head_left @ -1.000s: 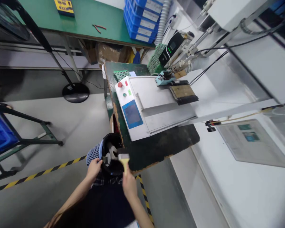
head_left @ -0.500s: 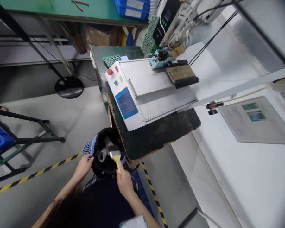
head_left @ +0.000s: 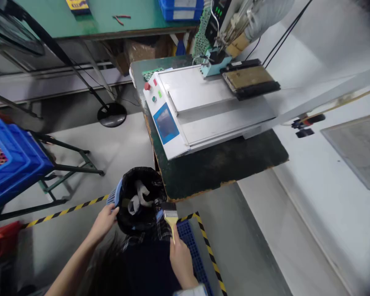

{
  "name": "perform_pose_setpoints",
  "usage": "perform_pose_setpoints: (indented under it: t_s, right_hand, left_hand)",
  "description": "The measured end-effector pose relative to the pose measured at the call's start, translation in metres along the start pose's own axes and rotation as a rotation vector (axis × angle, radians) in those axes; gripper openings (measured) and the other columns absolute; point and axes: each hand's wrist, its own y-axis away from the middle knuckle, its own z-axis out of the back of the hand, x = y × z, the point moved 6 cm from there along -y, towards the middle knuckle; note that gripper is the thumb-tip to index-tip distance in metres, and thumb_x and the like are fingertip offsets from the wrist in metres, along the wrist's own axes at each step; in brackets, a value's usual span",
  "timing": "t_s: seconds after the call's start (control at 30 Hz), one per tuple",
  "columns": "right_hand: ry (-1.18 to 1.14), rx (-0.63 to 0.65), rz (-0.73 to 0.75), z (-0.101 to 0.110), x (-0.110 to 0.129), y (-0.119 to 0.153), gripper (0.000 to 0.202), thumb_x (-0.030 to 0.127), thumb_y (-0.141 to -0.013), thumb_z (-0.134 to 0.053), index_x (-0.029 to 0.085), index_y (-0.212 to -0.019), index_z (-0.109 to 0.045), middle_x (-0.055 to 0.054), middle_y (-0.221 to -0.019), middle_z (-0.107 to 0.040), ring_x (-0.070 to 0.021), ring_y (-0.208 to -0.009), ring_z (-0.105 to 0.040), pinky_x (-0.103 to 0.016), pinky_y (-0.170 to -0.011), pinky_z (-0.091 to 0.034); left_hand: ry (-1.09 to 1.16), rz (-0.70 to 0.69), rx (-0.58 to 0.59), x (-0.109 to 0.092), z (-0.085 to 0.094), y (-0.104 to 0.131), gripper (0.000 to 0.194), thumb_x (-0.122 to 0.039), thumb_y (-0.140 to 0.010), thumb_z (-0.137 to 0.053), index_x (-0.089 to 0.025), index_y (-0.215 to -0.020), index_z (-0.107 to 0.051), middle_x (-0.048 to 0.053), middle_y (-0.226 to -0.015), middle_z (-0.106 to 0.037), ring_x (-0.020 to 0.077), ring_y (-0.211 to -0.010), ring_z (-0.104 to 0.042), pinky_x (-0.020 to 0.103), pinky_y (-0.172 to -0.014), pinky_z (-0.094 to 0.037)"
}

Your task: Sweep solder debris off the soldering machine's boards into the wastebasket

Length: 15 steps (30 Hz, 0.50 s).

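Note:
A blue plastic wastebasket (head_left: 113, 196) lined with a black bag (head_left: 123, 220) stands at the front left corner of the worktable. Crumpled pale scraps (head_left: 138, 199) lie inside it. My left hand (head_left: 105, 222) is closed on the basket's left rim. Wrapped around the yellow handle of a paintbrush (head_left: 172, 218) is my right hand (head_left: 181, 257). The brush has dark bristles and a metal band; its bristles point away from me, just right of the basket and near the table corner.
A white machine (head_left: 203, 111) with a blue-framed screen sits on the dark green worktable (head_left: 203, 172). Blue crates (head_left: 21, 160) rest on a stand at left. A fan base (head_left: 112, 115) is on the floor, and red-handled pliers (head_left: 121, 19) lie on the far bench.
My right hand has drawn the paintbrush out from over the basket to its right side. My left hand stays on the rim. The view has shifted.

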Motion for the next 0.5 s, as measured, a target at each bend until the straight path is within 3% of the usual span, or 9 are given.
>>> perform_pose_setpoints:
  t_s: [0.1, 0.17, 0.23, 0.3, 0.37, 0.43, 0.5]
  right_hand:
    - [0.098, -0.146, -0.034, 0.045, -0.032, -0.014, 0.050, 0.027, -0.094, -0.023, 0.018, -0.143, -0.016, -0.008, -0.085, -0.061, -0.0193, -0.069, -0.060, -0.026, -0.056, -0.038]
    - [0.174, -0.280, -0.116, 0.061, -0.040, -0.028, 0.051, 0.026, -0.094, -0.021, 0.014, -0.143, -0.014, -0.011, -0.086, -0.061, -0.0209, -0.069, -0.060, -0.028, -0.057, -0.040]
    - [0.229, -0.281, -0.095, 0.048, -0.021, -0.036, 0.052, 0.018, -0.092, -0.021, 0.013, -0.143, -0.015, -0.012, -0.084, -0.060, -0.0227, -0.070, -0.061, -0.029, -0.058, -0.042]
    - [0.259, -0.146, 0.075, 0.013, 0.021, -0.032, 0.057, 0.008, -0.086, -0.023, 0.019, -0.142, -0.021, -0.012, -0.084, -0.061, -0.0241, -0.071, -0.062, -0.031, -0.059, -0.045]
    - [0.226, -0.032, 0.204, -0.012, 0.055, -0.021, 0.056, 0.010, -0.086, -0.027, 0.026, -0.139, -0.027, -0.009, -0.082, -0.061, -0.0246, -0.071, -0.063, -0.032, -0.060, -0.046]
    - [0.178, -0.075, 0.243, -0.004, 0.062, -0.017, 0.052, 0.017, -0.089, -0.028, 0.028, -0.139, -0.025, -0.008, -0.081, -0.062, -0.0232, -0.071, -0.063, -0.031, -0.060, -0.046]
    - [0.142, -0.235, 0.192, 0.031, 0.040, -0.025, 0.050, 0.023, -0.092, -0.027, 0.024, -0.141, -0.020, -0.008, -0.083, -0.061, -0.0206, -0.072, -0.062, -0.028, -0.062, -0.045]
  left_hand:
    - [0.025, -0.008, -0.022, 0.002, -0.007, 0.016, 0.038, -0.048, -0.070, -0.044, -0.014, -0.085, -0.049, 0.009, -0.093, -0.055, 0.0223, -0.086, -0.055, 0.031, -0.068, -0.051]
    - [0.042, -0.003, -0.051, 0.003, -0.010, 0.023, 0.037, -0.046, -0.071, -0.044, -0.013, -0.085, -0.050, 0.009, -0.088, -0.057, 0.0209, -0.081, -0.056, 0.031, -0.067, -0.051]
    - [0.057, -0.001, -0.080, 0.005, -0.012, 0.028, 0.036, -0.045, -0.070, -0.044, -0.013, -0.085, -0.051, 0.008, -0.085, -0.058, 0.0199, -0.080, -0.057, 0.030, -0.066, -0.050]
    - [0.066, -0.003, -0.097, 0.007, -0.014, 0.032, 0.036, -0.045, -0.069, -0.045, -0.014, -0.083, -0.051, 0.008, -0.084, -0.059, 0.0192, -0.079, -0.056, 0.029, -0.065, -0.050]
    - [0.072, -0.010, -0.102, 0.009, -0.016, 0.033, 0.035, -0.046, -0.068, -0.045, -0.014, -0.081, -0.051, 0.006, -0.081, -0.058, 0.0183, -0.077, -0.055, 0.028, -0.064, -0.049]
    - [0.076, -0.016, -0.115, 0.012, -0.017, 0.032, 0.033, -0.046, -0.066, -0.045, -0.015, -0.078, -0.050, 0.005, -0.076, -0.055, 0.0175, -0.075, -0.054, 0.028, -0.063, -0.049]
    - [0.080, -0.025, -0.134, 0.014, -0.017, 0.030, 0.031, -0.045, -0.066, -0.045, -0.015, -0.076, -0.048, 0.003, -0.072, -0.053, 0.0165, -0.072, -0.053, 0.027, -0.062, -0.048]
